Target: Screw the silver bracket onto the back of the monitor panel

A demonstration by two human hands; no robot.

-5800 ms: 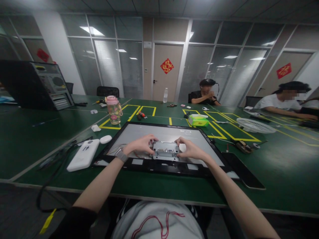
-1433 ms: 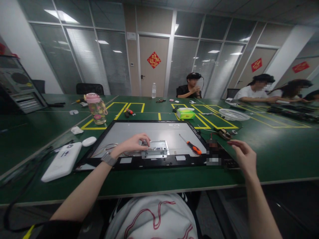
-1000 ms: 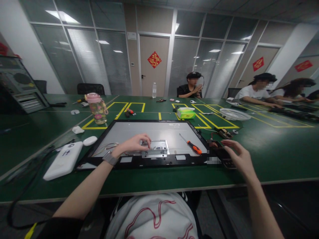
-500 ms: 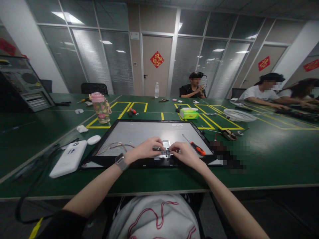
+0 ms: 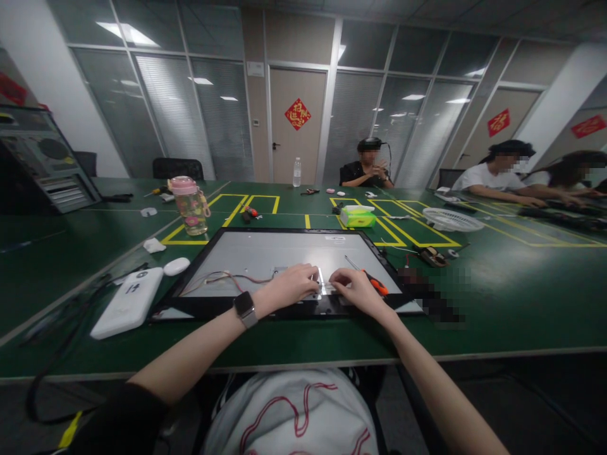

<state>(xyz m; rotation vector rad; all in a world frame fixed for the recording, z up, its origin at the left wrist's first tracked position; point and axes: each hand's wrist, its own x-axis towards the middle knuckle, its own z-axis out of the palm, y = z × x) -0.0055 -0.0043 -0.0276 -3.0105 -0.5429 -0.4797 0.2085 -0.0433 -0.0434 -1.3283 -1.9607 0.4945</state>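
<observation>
A flat display panel (image 5: 279,249) with a grey back and black frame lies on the green table before me. Low on its middle, a small shiny metal bracket (image 5: 324,285) sits between my two hands. My left hand (image 5: 294,282), wearing a watch on its wrist, pinches the bracket's left side with curled fingers. From the right, my right hand (image 5: 355,289) closes thumb and fingertips at its other edge. Fingers partly cover the piece. A screwdriver (image 5: 378,284) with an orange and black handle rests on the panel, partly behind my right hand. Thin wires (image 5: 215,277) run across the panel's left part.
Left of the panel lie a white power bank (image 5: 128,303) and a white oval case (image 5: 176,266). A pink-lidded bottle (image 5: 190,208) stands behind them. Farther back are a green tissue pack (image 5: 358,217) and a white basket (image 5: 451,219). Several people sit across and at right.
My left hand has shifted right and its wrist has turned. The metal bracket has turned and now shows as a narrower bright strip. My right hand has moved only slightly.
</observation>
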